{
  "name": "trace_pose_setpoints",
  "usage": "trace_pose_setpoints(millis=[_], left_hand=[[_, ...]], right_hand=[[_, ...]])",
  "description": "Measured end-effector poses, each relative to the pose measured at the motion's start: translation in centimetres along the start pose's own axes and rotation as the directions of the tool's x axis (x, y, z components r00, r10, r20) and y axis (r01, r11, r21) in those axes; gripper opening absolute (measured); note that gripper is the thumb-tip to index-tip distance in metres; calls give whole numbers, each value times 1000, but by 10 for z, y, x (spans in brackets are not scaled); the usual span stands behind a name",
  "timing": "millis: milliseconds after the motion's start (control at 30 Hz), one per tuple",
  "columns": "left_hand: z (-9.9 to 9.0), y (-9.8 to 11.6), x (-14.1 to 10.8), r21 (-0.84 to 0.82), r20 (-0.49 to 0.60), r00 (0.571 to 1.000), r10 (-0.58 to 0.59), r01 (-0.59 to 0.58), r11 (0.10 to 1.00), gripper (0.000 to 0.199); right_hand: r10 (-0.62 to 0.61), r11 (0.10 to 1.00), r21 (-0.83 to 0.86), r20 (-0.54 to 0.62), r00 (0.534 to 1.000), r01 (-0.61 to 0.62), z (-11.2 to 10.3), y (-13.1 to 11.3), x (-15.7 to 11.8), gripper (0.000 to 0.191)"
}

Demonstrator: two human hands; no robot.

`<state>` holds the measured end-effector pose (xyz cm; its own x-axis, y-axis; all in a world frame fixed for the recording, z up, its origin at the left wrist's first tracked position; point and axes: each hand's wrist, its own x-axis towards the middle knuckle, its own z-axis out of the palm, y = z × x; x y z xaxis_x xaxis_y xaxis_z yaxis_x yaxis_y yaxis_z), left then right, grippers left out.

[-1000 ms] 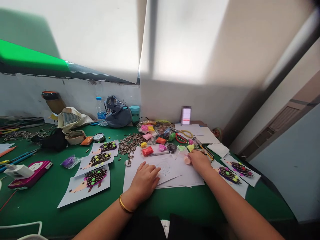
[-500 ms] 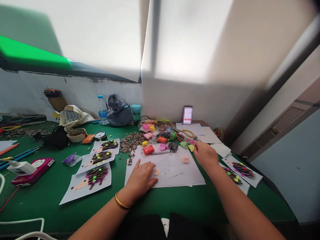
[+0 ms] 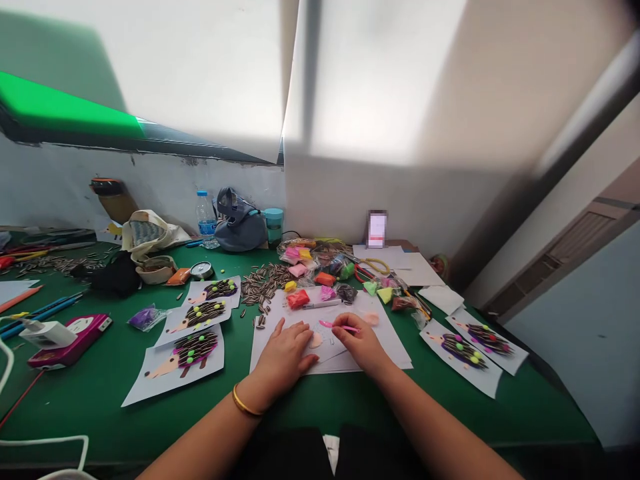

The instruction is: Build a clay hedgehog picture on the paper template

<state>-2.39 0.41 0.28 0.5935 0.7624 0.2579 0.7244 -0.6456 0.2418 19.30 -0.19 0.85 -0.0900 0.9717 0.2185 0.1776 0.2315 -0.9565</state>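
My left hand [image 3: 284, 352] lies flat on the white paper [image 3: 387, 347], fingers stretched out. Pinched in my right hand [image 3: 361, 341] is a slim pink clay modelling tool [image 3: 327, 324], held over the drawing on the sheet. Between the hands, a flat peach clay piece [image 3: 316, 341] sits on the drawing, partly covered by my fingers. A lump of peach clay [image 3: 371, 319] rests just beyond my right hand. Farther up the sheet are a marker pen [image 3: 323, 304], a red clay packet [image 3: 298, 299] and dark clay in a bag [image 3: 346, 293].
Sunflower seeds [image 3: 265, 283] are piled behind the paper. Finished hedgehog pictures lie left [image 3: 180, 360] and right [image 3: 463, 353]. Scissors [image 3: 375, 265] and more clay packets [image 3: 326, 279] are at the back. A pink power strip [image 3: 70, 341] sits on the far left.
My right hand has come back from the clay packets at the right to the middle of the paper, now with the pink tool in it. My left hand stays put.
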Motion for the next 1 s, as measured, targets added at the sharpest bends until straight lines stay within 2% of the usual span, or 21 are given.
trace_pose_setpoints(millis=[100, 200, 300, 367, 533, 733, 1000], left_hand=[[2, 1, 0, 17, -7, 1000, 6, -6, 1000, 37], [4, 2, 0, 39, -2, 1000, 11, -11, 999, 37], [5, 4, -1, 55, -1, 1000, 10, -10, 998, 37], [5, 4, -1, 63, 1, 1000, 9, -9, 998, 37], [5, 4, -1, 56, -6, 1000, 7, -7, 998, 35], [4, 5, -1, 50, -4, 1000, 1, -1, 999, 35], [2, 7, -1, 47, 0, 1000, -3, 3, 999, 34]], right_hand=[[-59, 990, -136, -80, 995, 48, 4, 12, 1, 31], [-17, 989, -150, -36, 999, 11, 7, 20, 0, 30], [-4, 966, -258, -15, 1000, 0, 10, 20, -3, 17], [-34, 938, -346, -23, 999, 24, 11, 19, -4, 12], [-129, 873, -472, 23, 991, 125, 13, 16, -6, 20], [-170, 796, -578, 68, 983, 177, 15, 15, -12, 18], [-139, 715, -690, 15, 990, 111, 14, 13, -14, 8]])
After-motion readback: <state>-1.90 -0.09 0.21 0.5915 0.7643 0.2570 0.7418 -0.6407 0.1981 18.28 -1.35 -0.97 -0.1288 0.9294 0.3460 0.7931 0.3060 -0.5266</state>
